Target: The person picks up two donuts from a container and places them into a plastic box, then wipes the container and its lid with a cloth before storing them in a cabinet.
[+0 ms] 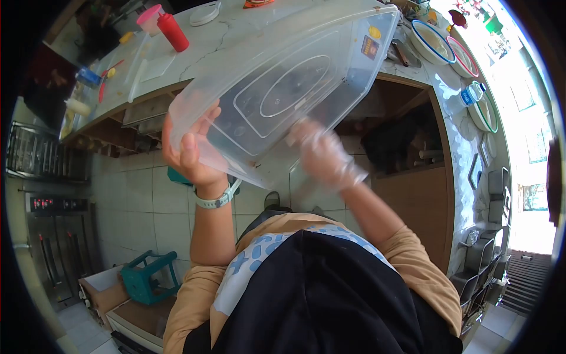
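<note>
A large clear plastic storage container (283,94) is tilted up in front of me, its open side toward me and small dark specks inside. My left hand (190,150) is closed around its lower left corner, thumb nearest me and fingers showing through the plastic. My right hand (324,154), in a thin clear disposable glove, is at the container's lower edge. It is blurred by motion, with fingers curled together; what they hold, if anything, is too smeared to name. A sticker (370,47) is on the container's right end wall.
Behind the container runs a marble-patterned counter (230,29) with a red squeeze bottle (172,32). To the right are rimmed bowls (433,42), a water bottle (466,98) and stacked dark metal pans (479,253). A green stool (150,276) stands at lower left, near an oven (62,236).
</note>
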A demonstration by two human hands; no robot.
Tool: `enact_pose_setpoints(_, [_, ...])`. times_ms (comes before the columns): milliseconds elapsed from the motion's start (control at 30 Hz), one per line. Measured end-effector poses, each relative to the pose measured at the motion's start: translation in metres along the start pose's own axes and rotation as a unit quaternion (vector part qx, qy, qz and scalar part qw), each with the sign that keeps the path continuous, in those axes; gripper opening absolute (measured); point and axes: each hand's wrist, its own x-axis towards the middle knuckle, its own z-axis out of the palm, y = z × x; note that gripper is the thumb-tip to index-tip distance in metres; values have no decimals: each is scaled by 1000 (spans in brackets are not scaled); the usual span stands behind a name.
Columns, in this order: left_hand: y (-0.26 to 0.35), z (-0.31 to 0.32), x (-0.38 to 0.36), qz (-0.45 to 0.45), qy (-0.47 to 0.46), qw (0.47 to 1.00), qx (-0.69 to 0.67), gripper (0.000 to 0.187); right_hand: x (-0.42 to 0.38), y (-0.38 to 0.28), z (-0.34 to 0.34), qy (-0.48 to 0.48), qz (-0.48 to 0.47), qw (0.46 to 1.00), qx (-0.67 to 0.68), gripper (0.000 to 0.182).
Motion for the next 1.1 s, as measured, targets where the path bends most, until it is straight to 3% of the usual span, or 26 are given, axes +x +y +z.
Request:
enact_pose_setpoints(67, [3,-2,3,-34,23,999,25,67,-12,-83,0,6,-68,984,162,32])
enact_pose_setpoints(100, [4,-4,5,-65,41,996,46,67,-11,-77,-1,6,-72,983,166,32])
enact_pose_setpoints(167, [6,-12,7,-71,37,995,61,69,-10,-45,-8,-1,-8,908,418,37])
enact_pose_setpoints(200, [7,-15,7,-77,31,994,66,70,-6,-21,-16,34,-17,977,209,38])
enact_pose_setpoints(233, [10,-15,10,-75,31,994,67,70,-3,14,-12,-35,-23,995,93,35])
enact_pose_setpoints(267, [15,-14,14,-109,57,991,60,72,-3,38,-10,9,15,982,189,32])
enact_pose_setpoints(300, [18,-14,16,-142,84,985,53,74,9,47,-36,-2,35,998,60,27])
enact_pose_setpoints(333, [17,-18,19,-152,71,985,31,76,-2,71,5,64,40,996,37,22])
enact_pose_setpoints(367, [18,-16,20,-151,73,985,29,76,-2,71,-2,64,37,997,34,22])
enact_pose_setpoints(433, [21,-11,21,-104,15,994,-7,75,3,57,-34,-23,54,990,126,22])
enact_pose_setpoints(467, [21,-10,20,-103,21,994,-3,75,7,48,-48,41,-44,996,59,22])
enact_pose_setpoints(533, [18,-6,20,49,-65,997,-8,76,10,40,-60,79,-47,993,70,23])
enact_pose_setpoints(567, [18,-2,14,51,-62,997,-2,76,13,38,-65,121,-47,989,75,24])
enact_pose_setpoints(633, [14,0,-9,12,-130,986,99,74,20,33,-76,121,-34,988,93,22])
enact_pose_setpoints(667, [5,-10,-20,12,-129,986,103,74,25,29,-77,95,39,989,108,19])
enact_pose_setpoints(700, [-9,-22,-34,-63,-113,991,34,73,28,25,-77,67,115,984,122,16])
enact_pose_setpoints(733, [-16,-27,-41,-137,-96,985,-35,71,29,21,-76,68,117,983,124,16])
enact_pose_setpoints(767, [-17,-24,-41,-138,-98,985,-35,71,32,15,-75,68,88,986,127,15])
enact_pose_setpoints(833, [-19,-13,-48,-186,-14,978,-91,69,36,-4,-73,60,31,989,131,14])
enact_pose_setpoints(900, [-23,-6,-48,-180,-13,978,-107,68,41,-43,-69,43,-53,995,67,14])
enact_pose_setpoints(1000, [-30,-6,-45,-177,-24,977,-121,67,51,-77,-67,1,-60,996,72,19])
enact_pose_setpoints(1067, [-31,-8,-44,-177,-35,977,-117,68,58,-83,-81,-131,-78,988,31,26])
enact_pose_setpoints(1100, [-31,-9,-42,-181,-26,976,-119,67,60,-78,-79,-129,-77,988,32,26])
